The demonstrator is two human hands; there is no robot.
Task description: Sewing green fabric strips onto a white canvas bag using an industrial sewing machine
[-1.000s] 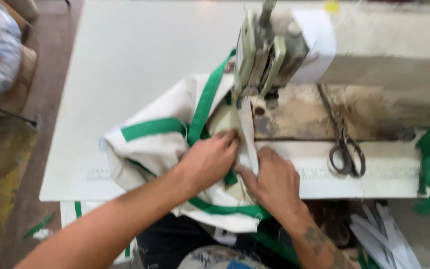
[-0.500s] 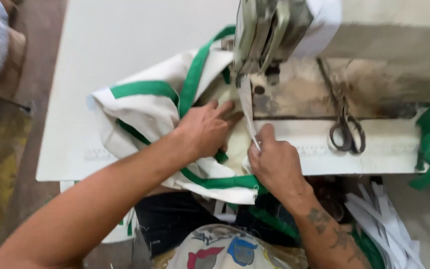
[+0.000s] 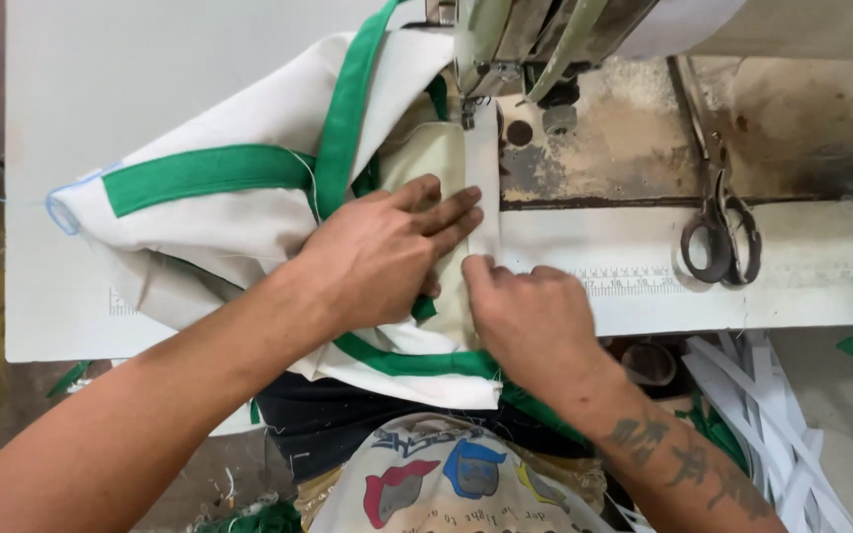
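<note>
A cream fabric piece [image 3: 249, 212] trimmed with green binding tape [image 3: 343, 118] lies bunched on the white table [image 3: 130, 69], under and to the left of both hands. The left hand [image 3: 377, 252] lies flat and open on it, fingers stretched toward the needle end of the sewing machine [image 3: 535, 39], pressing the cloth down. Just to its right, the right hand [image 3: 530, 316] has its fingers curled with the tips pinning a narrow cream strip [image 3: 484, 188] that runs away from the hands up to the presser foot; whether it pinches the strip or only presses it cannot be told, since the knuckles hide the fingertips.

The needle itself is hard to make out behind the machine head, which the top edge cuts off. The far corner of the fabric is folded under.

Compared with half a second ago, the left hand has flattened and slid closer to the strip, and the view sits nearer the work.

The cloth looks like coarse woven canvas, the tape smooth and flat. Right of the right hand, dark metal scissors [image 3: 721, 237] rest on the worn, stained machine bed [image 3: 624, 148]. Loose white strips [image 3: 772, 415] pile below them.
</note>
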